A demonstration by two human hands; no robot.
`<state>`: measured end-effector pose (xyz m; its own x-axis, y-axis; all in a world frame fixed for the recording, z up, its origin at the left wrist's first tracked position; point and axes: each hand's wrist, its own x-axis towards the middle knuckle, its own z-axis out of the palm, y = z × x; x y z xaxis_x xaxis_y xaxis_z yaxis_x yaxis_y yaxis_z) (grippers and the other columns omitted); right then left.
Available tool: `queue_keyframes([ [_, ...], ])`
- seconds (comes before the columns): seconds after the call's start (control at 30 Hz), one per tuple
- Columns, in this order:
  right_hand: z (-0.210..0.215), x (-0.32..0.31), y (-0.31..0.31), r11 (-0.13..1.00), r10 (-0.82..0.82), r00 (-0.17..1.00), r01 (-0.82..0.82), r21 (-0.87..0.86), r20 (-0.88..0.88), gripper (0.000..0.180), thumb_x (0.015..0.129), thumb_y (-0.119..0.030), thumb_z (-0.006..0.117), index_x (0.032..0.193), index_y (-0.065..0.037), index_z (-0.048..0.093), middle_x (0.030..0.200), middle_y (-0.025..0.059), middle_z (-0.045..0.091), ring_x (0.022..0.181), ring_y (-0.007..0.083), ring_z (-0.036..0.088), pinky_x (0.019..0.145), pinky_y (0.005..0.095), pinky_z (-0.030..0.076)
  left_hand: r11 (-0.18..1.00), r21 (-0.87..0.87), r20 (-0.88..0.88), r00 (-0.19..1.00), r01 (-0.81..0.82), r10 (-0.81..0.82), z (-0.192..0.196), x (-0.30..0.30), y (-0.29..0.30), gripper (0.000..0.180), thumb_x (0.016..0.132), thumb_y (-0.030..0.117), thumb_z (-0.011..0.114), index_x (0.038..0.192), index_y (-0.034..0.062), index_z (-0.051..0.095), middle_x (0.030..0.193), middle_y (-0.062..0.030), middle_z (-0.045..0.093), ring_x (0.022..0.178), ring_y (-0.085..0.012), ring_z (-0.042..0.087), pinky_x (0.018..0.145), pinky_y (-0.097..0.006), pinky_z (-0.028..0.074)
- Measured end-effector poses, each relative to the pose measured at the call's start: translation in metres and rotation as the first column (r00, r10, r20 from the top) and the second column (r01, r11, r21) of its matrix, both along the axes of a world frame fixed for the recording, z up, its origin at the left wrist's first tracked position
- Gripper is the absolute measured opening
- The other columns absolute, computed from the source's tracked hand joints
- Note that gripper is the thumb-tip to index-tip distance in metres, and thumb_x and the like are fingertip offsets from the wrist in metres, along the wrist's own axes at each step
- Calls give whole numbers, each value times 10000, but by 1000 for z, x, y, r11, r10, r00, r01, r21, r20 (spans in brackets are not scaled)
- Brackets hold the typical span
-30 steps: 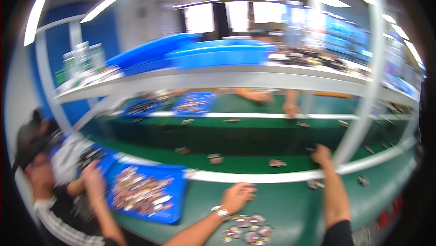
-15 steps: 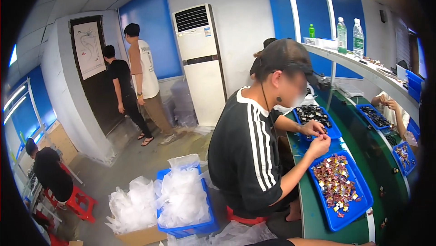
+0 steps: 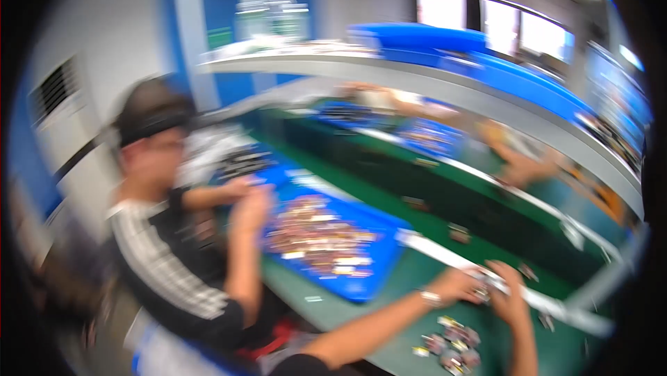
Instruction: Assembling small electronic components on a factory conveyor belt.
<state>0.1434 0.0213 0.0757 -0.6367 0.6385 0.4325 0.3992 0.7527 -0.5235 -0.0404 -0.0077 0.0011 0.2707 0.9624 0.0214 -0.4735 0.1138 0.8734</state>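
My left hand [image 3: 455, 286], with a pale band at its wrist, meets my right hand [image 3: 508, 294] over the near edge of the green work surface [image 3: 326, 301]. The fingers of both are closed round something small, pale and shiny between them. Motion blur hides its kind and which hand grips it more. Just below my hands lies a small loose pile of little parts [image 3: 451, 348], coloured pink, yellow, white and dark.
A blue tray [image 3: 358, 293] full of small reddish parts sits to the left, beside a seated co-worker [image 3: 167, 237] in a black shirt. Beyond runs a dark green belt [image 3: 361, 168] with scattered pieces. Farther off are more blue trays, another person's arms [image 3: 524, 168] and a raised shelf [image 3: 292, 67].
My view has swung to the right, bringing both my hands and the small pile into sight. The co-worker and tray now appear farther left, and the picture is blurred.
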Motion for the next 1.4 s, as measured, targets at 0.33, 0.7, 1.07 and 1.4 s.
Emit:
queue_keyframes([
  [0.33,-43,35,-3,985,-137,981,150,87,-135,398,791,-47,660,1177,-142,640,1161,70,575,966,254,609,790,339,531,1000,-30,-93,996,1,-4,8,26,7,349,960,29,449,1307,27,403,1104,-200,613,982,-280,661,868,-373,571],
  [0.7,-40,39,7,984,71,997,-66,166,-22,186,795,-75,663,980,-92,649,1243,114,532,1097,296,548,901,394,481,1000,-12,-261,965,28,-31,15,21,-6,364,973,29,427,1335,1,398,1187,-204,581,1025,-281,646,885,-343,557],
  [1.07,-46,39,7,997,42,996,-36,75,-83,116,830,-143,658,924,-76,656,1242,95,544,1142,292,513,950,392,441,995,-20,-260,961,95,-97,15,19,-4,418,920,-5,512,1324,18,409,1184,-190,584,1037,-261,642,884,-326,548],
  [1.4,-40,40,6,990,128,973,-137,-32,-194,117,814,-138,663,912,-77,674,1207,73,563,1119,269,517,934,359,446,997,-6,-312,947,83,-80,12,20,-4,369,945,18,501,1304,15,415,1158,-171,590,991,-234,646,864,-327,560],
])
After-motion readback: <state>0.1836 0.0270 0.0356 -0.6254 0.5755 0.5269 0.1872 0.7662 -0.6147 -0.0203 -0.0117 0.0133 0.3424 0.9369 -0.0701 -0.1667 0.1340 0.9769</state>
